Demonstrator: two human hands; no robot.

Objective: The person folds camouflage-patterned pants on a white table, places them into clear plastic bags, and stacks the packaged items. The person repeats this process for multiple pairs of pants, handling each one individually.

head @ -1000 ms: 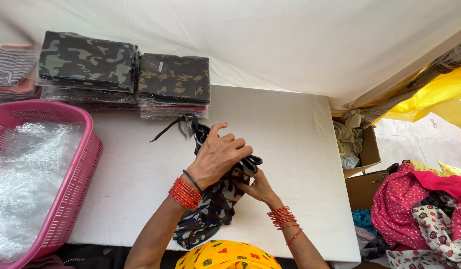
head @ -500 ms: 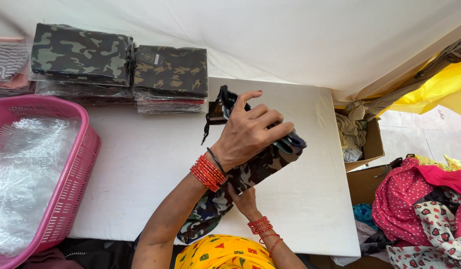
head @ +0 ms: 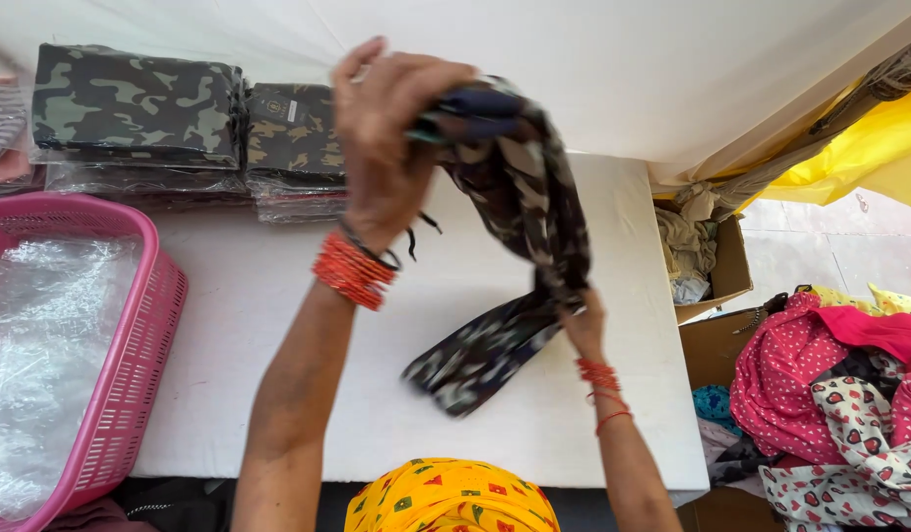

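My left hand [head: 391, 138] is raised high over the white table [head: 278, 325], gripping the top of a dark camouflage garment [head: 520, 246]. The cloth hangs down in a twisted loop to my right hand [head: 585, 325], which pinches its lower part just above the table. A loose end of the garment trails onto the tabletop. Orange bangles circle both wrists.
Stacks of folded camouflage garments in clear bags [head: 135, 118] line the table's far left. A pink plastic basket [head: 130, 365] with clear plastic bags sits at left. An open cardboard box [head: 712, 261] and a pile of colourful clothes [head: 840, 394] stand at right.
My left hand has lifted the garment from the table up and away from me. The cloth now stretches between both hands, and my right hand has shifted right along it.
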